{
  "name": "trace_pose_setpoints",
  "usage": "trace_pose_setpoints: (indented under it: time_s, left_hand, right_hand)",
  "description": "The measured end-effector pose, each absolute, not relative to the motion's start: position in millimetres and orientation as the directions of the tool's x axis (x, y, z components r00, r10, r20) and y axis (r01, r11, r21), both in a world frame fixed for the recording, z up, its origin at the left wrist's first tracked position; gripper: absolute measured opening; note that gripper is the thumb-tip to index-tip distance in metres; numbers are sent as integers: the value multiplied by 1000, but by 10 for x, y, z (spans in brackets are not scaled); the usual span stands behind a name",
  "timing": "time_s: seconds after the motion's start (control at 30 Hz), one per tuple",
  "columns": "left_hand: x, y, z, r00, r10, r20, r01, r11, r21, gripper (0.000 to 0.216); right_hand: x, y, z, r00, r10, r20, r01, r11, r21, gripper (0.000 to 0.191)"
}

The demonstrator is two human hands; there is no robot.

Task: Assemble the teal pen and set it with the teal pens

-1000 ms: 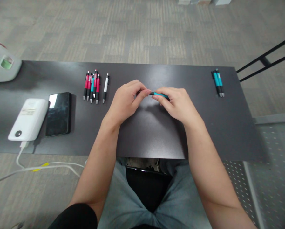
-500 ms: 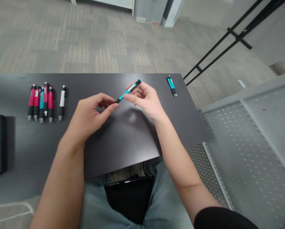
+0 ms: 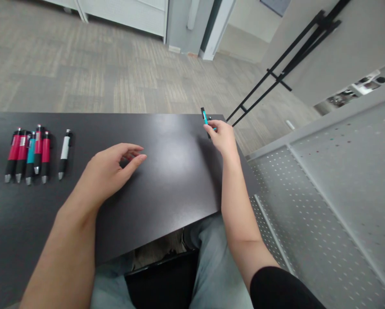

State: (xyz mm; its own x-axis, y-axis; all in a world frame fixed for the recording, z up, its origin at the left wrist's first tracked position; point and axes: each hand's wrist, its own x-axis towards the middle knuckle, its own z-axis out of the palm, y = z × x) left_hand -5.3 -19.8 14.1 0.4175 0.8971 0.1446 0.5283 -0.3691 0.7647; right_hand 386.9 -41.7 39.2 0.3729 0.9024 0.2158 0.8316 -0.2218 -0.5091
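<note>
My right hand (image 3: 222, 137) is stretched to the far right corner of the dark table (image 3: 166, 171) and grips a teal pen (image 3: 204, 116) that points away from me; other teal pens lying there are mostly hidden behind the hand. My left hand (image 3: 110, 171) rests on the table near its middle, fingers loosely curled, holding nothing. A row of red and teal pens (image 3: 28, 152) lies at the far left, with a white pen (image 3: 64, 152) just to their right.
A black metal stand (image 3: 276, 68) leans beyond the table's right corner. A grey perforated panel (image 3: 324, 206) fills the right side. Carpeted floor lies past the table's far edge. My legs in grey trousers show under the near edge.
My right hand carried the teal pen away from my left hand to the table's far right corner. My left hand let go and sank to the table. The view swung right.
</note>
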Motion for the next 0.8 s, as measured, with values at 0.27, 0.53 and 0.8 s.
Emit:
trace_pose_setpoints:
  time_s: [0.27,0.53,0.8]
  left_hand:
    - [21,-227,158,486,867,109,520,-387,761,35]
    - [45,-254,186,489,860,145,482,-405,777,27]
    - [67,-237,179,490,852,184,443,-425,789,26]
  right_hand:
    - [3989,-391,332,532,825,189,820,-446,-360,15]
    - [3983,-325,240,580,792,190,796,-501,-341,12]
    - [3973,-310,190,586,785,200,789,-497,-362,7]
